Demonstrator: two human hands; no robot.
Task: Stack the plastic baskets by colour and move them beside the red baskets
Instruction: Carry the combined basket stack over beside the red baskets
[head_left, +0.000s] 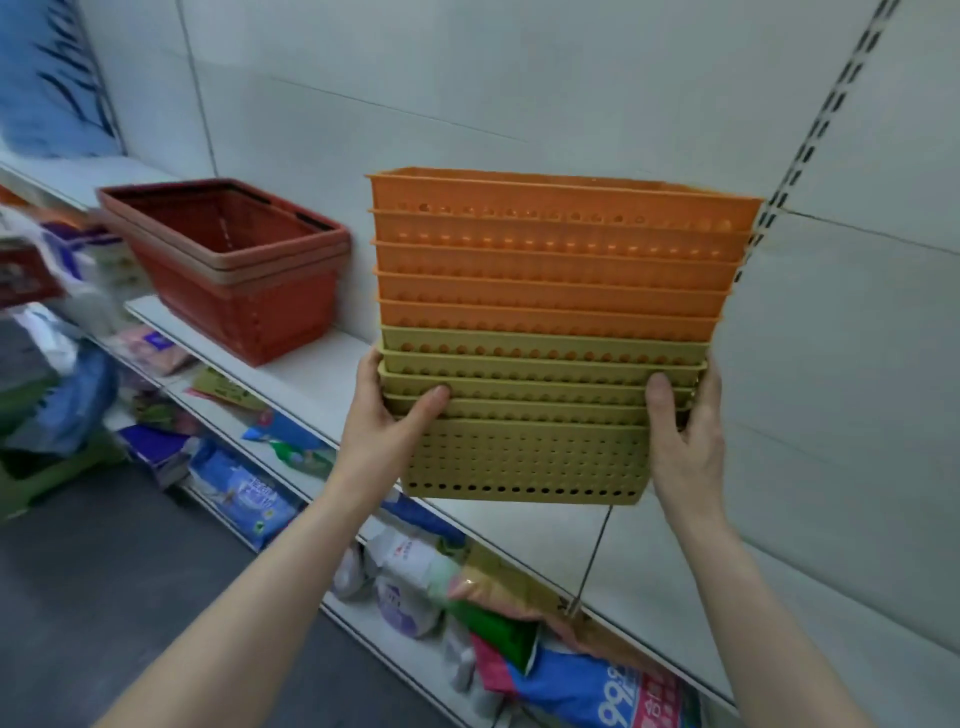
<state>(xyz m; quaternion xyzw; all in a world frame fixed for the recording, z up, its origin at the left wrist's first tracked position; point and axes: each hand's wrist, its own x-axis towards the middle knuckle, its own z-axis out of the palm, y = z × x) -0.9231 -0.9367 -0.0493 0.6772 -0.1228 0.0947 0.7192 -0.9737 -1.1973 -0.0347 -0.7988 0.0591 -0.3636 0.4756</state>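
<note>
I hold one tall nested stack of perforated plastic baskets in the air over the white shelf. Several orange baskets sit on top and several olive-green baskets make up the bottom. My left hand grips the green baskets' left end, thumb on the front. My right hand grips their right end. The nested red baskets stand on the shelf to the left of the stack, a short gap apart.
A pale back panel with a slotted upright rises behind the shelf. Lower shelves hold many bagged goods. A green stool stands on the dark floor at left. A blue poster hangs at top left.
</note>
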